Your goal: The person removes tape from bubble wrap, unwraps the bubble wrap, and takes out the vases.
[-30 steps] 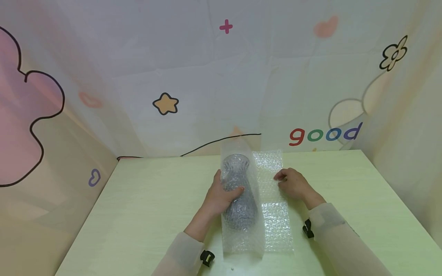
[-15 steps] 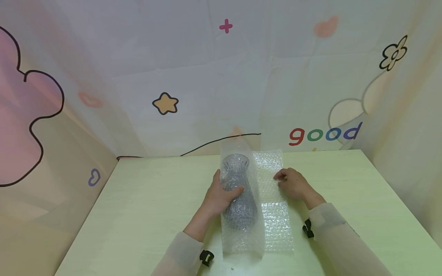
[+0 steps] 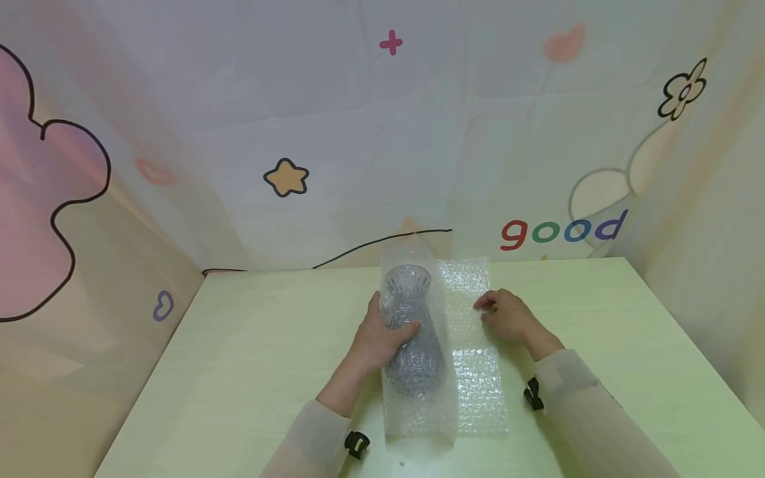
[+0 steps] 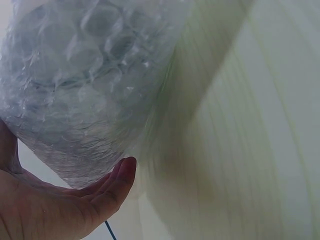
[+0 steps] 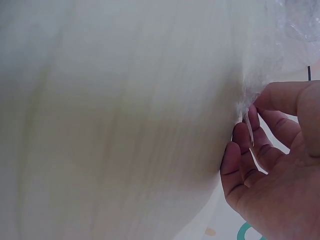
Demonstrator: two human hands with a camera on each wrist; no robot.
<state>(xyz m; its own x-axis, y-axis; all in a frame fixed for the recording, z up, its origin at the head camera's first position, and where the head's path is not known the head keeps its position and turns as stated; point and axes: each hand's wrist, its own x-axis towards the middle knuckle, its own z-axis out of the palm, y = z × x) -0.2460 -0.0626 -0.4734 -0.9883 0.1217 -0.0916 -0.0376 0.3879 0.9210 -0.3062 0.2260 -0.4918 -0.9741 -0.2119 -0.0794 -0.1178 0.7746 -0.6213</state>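
A grey vase (image 3: 416,362) with a flared, ribbed neck lies inside clear bubble wrap (image 3: 421,421), its neck toward the back of the table. My left hand (image 3: 375,342) holds the wrapped body from its left side, thumb over the top. In the left wrist view, fingers (image 4: 117,185) curve under the bulging wrap. The loose flap (image 3: 478,392) of the sheet spreads flat to the right of the vase. At that flap's right edge, my right hand (image 3: 510,317) pinches the plastic between thumb and fingertips; the right wrist view shows the pinched edge close up.
The pale wooden table (image 3: 269,352) extends on both sides of the wrap. Behind it hangs a printed cloth backdrop (image 3: 346,133), which continues down the left and right sides. Black clips (image 3: 356,445) sit by both sleeves.
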